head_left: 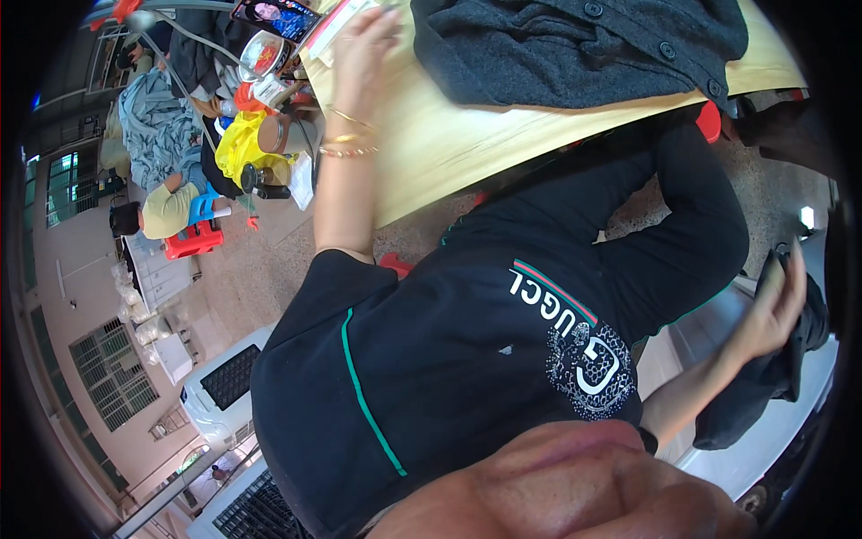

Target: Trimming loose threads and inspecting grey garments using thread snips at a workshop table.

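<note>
Nearest the camera – the person's own black shirt [431, 359] with a green stripe and a pale round emblem fills the middle of the view.

Right hand [774, 310] at the right edge, fingers [795, 278] curled around a dark cloth [763, 395] that hangs down from the grip over a pale surface below.

Left hand [364, 45] reaches to the far edge of the pale wooden worktop [449, 135]; gold bangles [348, 139] ring the wrist. The fingers rest spread and bent on a white packet with a red edge [337, 25] – whether they pinch it or only touch it, cannot tell.

On the same worktop, well apart from that hand, lies a dark grey buttoned garment [575, 45], bunched, with its buttons along one edge.

Just past the worktop's end: a round clear container [262, 54] with something red and orange inside, contents too small to make out. Beside it, a yellow plastic bag [235, 144], crumpled, with an orange bag above it; what either holds is hidden.

Farther off, on the speckled floor [260, 260], a red plastic stool [193, 241] and another person in a pale yellow top [166, 208] sitting low, by a heap of blue-grey fabric [153, 126].
</note>
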`<state>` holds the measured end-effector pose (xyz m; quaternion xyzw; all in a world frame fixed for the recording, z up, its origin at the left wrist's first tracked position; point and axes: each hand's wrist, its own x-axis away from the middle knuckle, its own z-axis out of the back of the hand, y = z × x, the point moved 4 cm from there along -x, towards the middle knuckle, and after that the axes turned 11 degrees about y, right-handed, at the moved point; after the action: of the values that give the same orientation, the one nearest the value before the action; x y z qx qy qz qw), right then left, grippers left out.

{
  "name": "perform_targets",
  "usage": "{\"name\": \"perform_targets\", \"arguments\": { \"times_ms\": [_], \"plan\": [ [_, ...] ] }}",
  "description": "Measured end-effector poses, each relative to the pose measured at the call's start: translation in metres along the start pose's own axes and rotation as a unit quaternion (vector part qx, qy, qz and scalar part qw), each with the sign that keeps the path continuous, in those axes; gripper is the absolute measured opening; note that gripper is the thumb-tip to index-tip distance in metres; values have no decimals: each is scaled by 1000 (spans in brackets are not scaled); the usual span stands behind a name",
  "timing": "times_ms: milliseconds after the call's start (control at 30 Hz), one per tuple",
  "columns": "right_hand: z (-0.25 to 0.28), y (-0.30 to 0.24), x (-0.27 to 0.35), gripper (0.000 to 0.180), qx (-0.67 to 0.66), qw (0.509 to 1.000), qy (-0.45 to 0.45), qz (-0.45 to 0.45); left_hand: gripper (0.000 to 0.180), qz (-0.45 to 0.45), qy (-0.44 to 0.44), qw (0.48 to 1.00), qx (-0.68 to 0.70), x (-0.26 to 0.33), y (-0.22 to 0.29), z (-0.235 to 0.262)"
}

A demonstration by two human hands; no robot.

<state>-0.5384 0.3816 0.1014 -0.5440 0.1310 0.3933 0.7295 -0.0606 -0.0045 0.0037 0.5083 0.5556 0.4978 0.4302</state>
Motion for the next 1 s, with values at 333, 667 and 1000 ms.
{"name": "perform_targets", "arguments": {
  "times_ms": [333, 667, 1000],
  "plan": [
    [-167, -55, 55, 44, -363, 846, -265, -286, 15, 179, -365, 906, 122, 214, -15, -233],
    [-166, 6, 58, 37, -422, 799, -167, -395, 16, 123, -98, 962, 223, 76, -35, -184],
    [-172, 18, 72, 26, -313, 837, -241, -380, 24, 222, -90, 953, 184, 44, -47, -165]
  ]
}}
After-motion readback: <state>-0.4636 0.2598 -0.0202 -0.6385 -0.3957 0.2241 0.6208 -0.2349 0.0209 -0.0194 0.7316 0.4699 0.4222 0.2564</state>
